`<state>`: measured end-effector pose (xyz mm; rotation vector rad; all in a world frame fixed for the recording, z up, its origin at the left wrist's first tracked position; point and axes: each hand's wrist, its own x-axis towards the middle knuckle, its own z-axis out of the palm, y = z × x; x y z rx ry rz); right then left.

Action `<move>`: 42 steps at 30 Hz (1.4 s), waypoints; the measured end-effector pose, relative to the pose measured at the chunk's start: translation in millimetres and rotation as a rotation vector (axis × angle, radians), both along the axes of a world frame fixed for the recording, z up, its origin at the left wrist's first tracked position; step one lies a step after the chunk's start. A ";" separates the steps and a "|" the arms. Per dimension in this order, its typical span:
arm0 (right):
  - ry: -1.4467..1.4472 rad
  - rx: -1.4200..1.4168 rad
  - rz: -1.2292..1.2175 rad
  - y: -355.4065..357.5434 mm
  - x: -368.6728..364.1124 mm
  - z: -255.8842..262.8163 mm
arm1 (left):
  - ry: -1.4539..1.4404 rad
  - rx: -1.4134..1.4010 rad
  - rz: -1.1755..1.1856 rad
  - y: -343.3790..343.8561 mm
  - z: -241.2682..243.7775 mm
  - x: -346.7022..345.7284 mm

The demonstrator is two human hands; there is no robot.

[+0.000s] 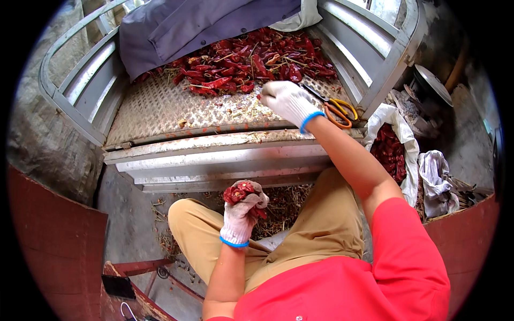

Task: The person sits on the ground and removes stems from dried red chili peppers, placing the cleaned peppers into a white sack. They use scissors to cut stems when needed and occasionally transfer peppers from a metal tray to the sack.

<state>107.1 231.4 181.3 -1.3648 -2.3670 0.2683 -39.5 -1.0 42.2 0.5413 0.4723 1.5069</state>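
Observation:
In a white knitted glove with a blue cuff, my left hand (pixel 243 214) is closed around a bunch of red chili peppers (pixel 240 191) above my lap. My right hand (pixel 289 102), gloved alike, reaches over a metal truck bed (pixel 148 108) with its fingers curled at the near edge of a heap of dried red chili peppers (pixel 241 66). A speck of red shows at its fingertips, but whether they grip anything is unclear. Just right of that hand lie scissors (pixel 339 112) with one orange and one yellow handle, their dark blades pointing toward the heap.
A purple-grey buttoned cloth (pixel 192 28) covers the heap's back. Metal side rails (pixel 86 76) enclose the bed. At right stands a white woven sack (pixel 409 148) containing red chilies. Stems and debris (pixel 281 204) litter the floor between my knees. A dark phone-like object (pixel 118 287) rests at lower left.

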 end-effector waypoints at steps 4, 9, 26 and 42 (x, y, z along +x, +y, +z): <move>-0.054 -0.009 -0.168 42.4 -32.2 3.6 | -0.024 -0.060 -0.001 -3.4 -0.4 -2.0; -0.159 -0.095 -0.199 80.6 -61.9 -15.4 | -0.089 -0.111 0.021 -4.3 3.2 -0.3; -0.064 -0.222 -0.230 68.2 -63.4 -0.9 | -0.158 -0.132 0.031 -1.2 -8.2 0.4; 0.776 -0.493 -0.083 -53.7 12.0 -26.5 | -0.122 -0.138 0.047 7.0 -2.4 8.7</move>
